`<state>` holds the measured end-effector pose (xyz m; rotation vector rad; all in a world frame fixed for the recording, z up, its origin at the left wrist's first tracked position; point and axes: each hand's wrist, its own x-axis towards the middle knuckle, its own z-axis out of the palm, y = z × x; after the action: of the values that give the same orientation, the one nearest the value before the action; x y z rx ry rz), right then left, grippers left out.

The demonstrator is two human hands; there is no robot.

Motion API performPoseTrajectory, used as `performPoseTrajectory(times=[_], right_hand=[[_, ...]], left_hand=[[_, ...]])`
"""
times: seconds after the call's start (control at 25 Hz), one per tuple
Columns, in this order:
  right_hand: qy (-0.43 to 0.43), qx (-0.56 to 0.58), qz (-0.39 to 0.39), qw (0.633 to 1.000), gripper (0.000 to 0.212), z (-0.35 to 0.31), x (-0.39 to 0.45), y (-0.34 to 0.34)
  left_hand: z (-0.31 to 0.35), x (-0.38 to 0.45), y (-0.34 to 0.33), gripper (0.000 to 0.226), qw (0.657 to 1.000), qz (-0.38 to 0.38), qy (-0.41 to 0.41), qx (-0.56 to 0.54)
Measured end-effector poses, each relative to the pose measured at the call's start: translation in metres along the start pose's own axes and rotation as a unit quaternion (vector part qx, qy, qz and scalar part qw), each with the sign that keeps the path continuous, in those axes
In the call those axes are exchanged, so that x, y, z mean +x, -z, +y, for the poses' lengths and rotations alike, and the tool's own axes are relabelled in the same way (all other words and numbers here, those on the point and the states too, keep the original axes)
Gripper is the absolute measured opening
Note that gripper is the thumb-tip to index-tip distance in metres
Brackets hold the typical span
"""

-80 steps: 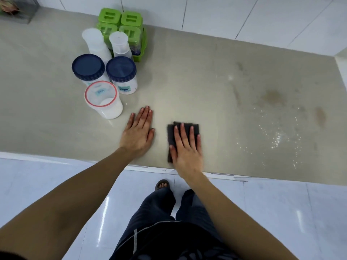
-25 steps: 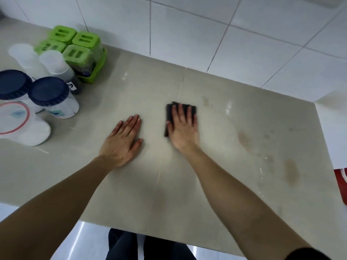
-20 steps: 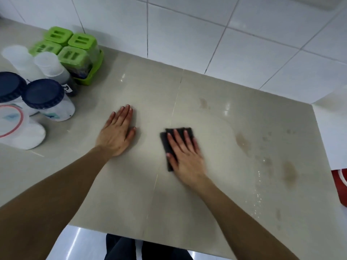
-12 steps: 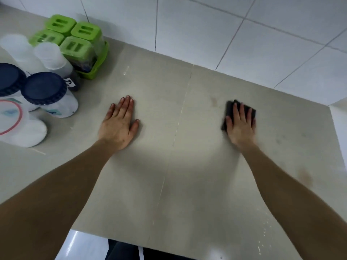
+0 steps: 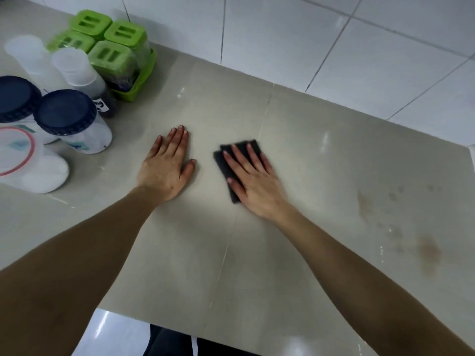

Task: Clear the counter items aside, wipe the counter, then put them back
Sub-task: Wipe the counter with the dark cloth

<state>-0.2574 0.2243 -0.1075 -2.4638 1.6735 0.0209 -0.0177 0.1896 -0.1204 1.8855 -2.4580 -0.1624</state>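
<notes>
Right hand (image 5: 257, 181) flat on a dark cloth (image 5: 237, 160), left hand (image 5: 167, 167) flat on the bench (image 5: 321, 176), jars (image 5: 69, 119) and green containers (image 5: 115, 47) grouped at far left, brown stains (image 5: 426, 250) at right.

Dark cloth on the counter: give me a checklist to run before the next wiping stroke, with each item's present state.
1. Dark cloth flat under the right hand: ok.
2. Left hand braced flat on the counter, clear of the cloth: ok.
3. Jars and green containers grouped at the far left, out of the stroke's path: ok.
4. Brown stains at the right removed: not ok, they show.
5. Cloth damp enough: cannot tell.
</notes>
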Motion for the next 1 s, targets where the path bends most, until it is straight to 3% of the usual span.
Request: performPoseTrajectory(times=[0.16,0.28,0.36,0.44,0.56,0.68,0.84,1.0], right_hand=[[-0.107,-0.035,0.019,0.993,0.061,0.089,-0.053,0.007],[-0.235,0.010,0.018,0.972,0.059,0.120,-0.010,0.017],[-0.265,0.034,0.024,0.963,0.060,0.101,0.034,0.019],[-0.217,0.030,0.021,0.975,0.061,0.061,0.055,0.013],[-0.094,0.003,0.015,0.995,0.061,0.010,0.023,0.000],[-0.066,-0.002,0.008,0.998,0.061,0.029,-0.034,-0.003],[-0.183,-0.006,0.030,0.983,0.061,0.115,-0.061,0.009],[-0.343,0.046,0.047,0.937,0.061,0.174,0.011,0.025]], left_hand=[[0.002,-0.001,0.001,0.072,1.000,0.002,0.001,-0.005],[0.001,-0.001,0.000,0.072,1.000,0.006,0.004,-0.006],[0.001,0.000,0.000,0.071,1.000,0.003,0.003,-0.004],[0.000,0.000,0.000,0.070,1.000,0.004,0.003,-0.002],[-0.001,0.000,0.001,0.069,1.000,-0.003,-0.001,-0.006],[0.001,-0.001,0.001,0.069,1.000,-0.002,0.001,-0.006],[0.002,-0.003,0.001,0.072,1.000,0.000,0.001,-0.005],[0.002,-0.001,0.000,0.072,1.000,0.009,0.003,-0.002]])
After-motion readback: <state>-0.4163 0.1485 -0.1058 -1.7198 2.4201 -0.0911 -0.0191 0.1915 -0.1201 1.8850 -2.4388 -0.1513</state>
